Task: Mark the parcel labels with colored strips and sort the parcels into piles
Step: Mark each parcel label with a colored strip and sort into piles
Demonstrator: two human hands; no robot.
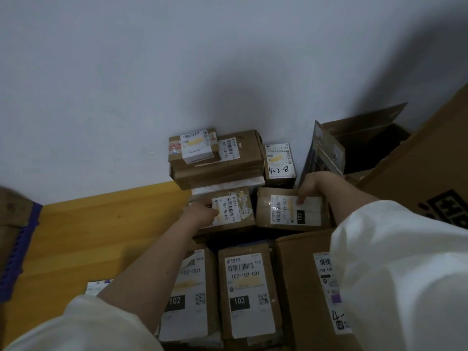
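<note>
At 12 o'clock against the white wall, stacked brown parcels: small one w/ label atop a wider box marked 032-038-E01, w/ the 4-2-8 parcel just beside at 1 o'clock. Centre frame, L hand resting on the label end of parcel 070-070-A80, fingers curled on its top; whether pinching anything, can't tell. R hand at 2 o'clock, on the far corner of parcel 122-122-C07, fingertips pressed down on its label, grip otherwise hidden. Both parcels side by side, touching. Toward 6 o'clock, two 102-102-C01 parcels lying flat, partly under L forearm. Open carton at 2 o'clock. Yellow floor at 9 o'clock.
</note>
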